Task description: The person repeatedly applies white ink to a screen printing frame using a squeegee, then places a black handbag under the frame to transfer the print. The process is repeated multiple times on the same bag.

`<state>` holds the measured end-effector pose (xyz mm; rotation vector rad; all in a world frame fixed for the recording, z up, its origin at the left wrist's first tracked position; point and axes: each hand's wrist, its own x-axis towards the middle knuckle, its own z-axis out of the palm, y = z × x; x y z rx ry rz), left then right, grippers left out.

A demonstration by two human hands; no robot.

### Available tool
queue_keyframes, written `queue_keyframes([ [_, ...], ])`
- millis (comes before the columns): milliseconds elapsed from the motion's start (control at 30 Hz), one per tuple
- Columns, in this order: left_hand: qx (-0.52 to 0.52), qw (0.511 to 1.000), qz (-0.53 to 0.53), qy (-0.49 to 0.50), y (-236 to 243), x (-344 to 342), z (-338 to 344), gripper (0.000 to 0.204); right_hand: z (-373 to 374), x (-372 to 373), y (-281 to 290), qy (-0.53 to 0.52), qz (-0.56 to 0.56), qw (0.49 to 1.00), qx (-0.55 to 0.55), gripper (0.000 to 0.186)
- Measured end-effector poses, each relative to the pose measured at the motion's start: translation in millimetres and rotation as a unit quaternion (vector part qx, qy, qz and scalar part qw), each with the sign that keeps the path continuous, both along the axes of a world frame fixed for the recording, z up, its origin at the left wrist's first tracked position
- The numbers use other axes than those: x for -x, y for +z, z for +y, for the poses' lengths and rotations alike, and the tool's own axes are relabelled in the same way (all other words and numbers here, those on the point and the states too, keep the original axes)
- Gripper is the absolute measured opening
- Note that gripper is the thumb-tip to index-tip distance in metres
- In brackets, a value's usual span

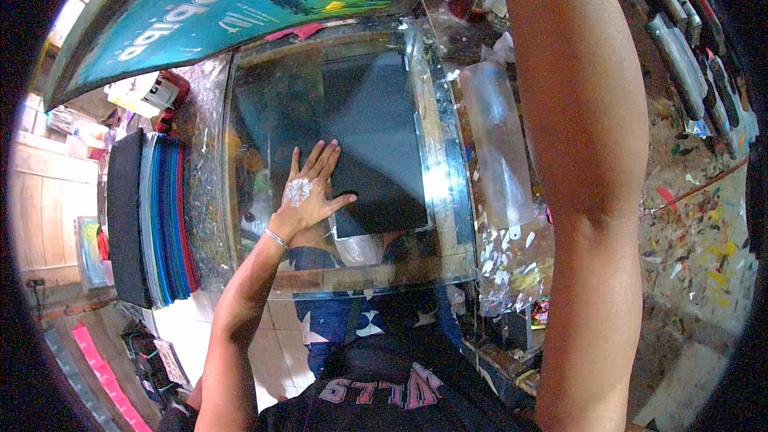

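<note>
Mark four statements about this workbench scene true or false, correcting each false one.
1. The open left hand reaches over the flat black rectangular sheet. True.
2. The right hand grips a red cylindrical can. False: only the bare right arm shows; its hand is out of view.
3. A thin silvery bracelet is on the left wrist. True.
4. A teal printed rectangular panel lies beneath the left hand. False: the panel is at the picture's upper left.

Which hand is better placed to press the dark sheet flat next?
Probably the left hand: it lies spread on the dark sheet. The right arm extends past the picture's top edge, its hand out of view.
</note>
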<state>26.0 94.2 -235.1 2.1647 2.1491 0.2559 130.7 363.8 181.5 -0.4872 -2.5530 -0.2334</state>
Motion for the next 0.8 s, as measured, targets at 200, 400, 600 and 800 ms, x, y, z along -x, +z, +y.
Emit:
queue_keyframes([
  [200, -0.004, 1.000, -0.008, -0.003, -1, 0, 3, 0.101, -20, -57, -25, 0.007, 0.006, 1.000, 0.025, 0.071],
  [400, 0.019, 1.000, -0.013, 0.008, 3, 0, 5, 0.101, -58, -141, -69, 0.003, 0.011, 0.997, 0.074, 0.070],
  [600, -0.010, 0.998, -0.045, -0.029, 8, 7, -15, 0.110, -75, -199, -103, -0.030, 0.016, 0.991, 0.132, 0.068],
  [800, -0.002, 0.998, -0.010, -0.058, 6, 8, -24, 0.109, -80, -228, -115, -0.052, 0.022, 0.987, 0.150, 0.067],
])
